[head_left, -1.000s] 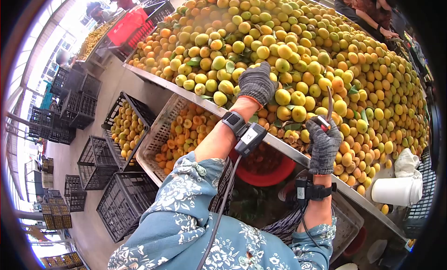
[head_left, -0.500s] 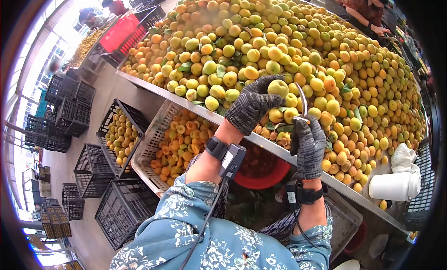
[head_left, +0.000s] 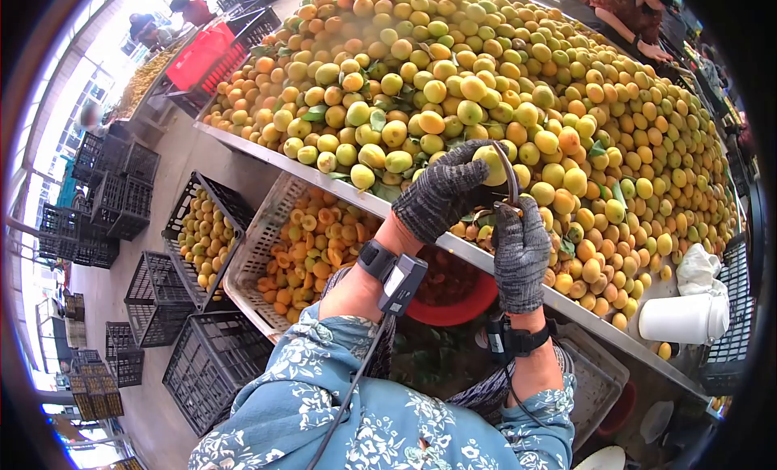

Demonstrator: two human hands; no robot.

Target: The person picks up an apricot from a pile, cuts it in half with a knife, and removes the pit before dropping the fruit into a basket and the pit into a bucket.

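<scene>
My left hand (head_left: 441, 193), in a grey knitted glove, is closed round a yellow-green fruit (head_left: 491, 165) above the near edge of the fruit pile (head_left: 486, 73). In a matching glove, my right hand (head_left: 522, 255) grips a curved knife (head_left: 508, 172) by its lower end. The blade points up and lies against the right side of the held fruit. Whether it has cut into the skin cannot be made out.
A white basket (head_left: 243, 259) of halved orange fruit stands below the metal table edge (head_left: 356, 192). Beneath the table is a red basin (head_left: 461, 308). Black crates (head_left: 214, 373) stand left, a white bucket (head_left: 676, 319) right. A co-worker's hand (head_left: 654, 52) shows at upper right.
The knife has moved left, from beside the fruit to against it. My right hand has moved left with it, and my left hand still holds the fruit.
</scene>
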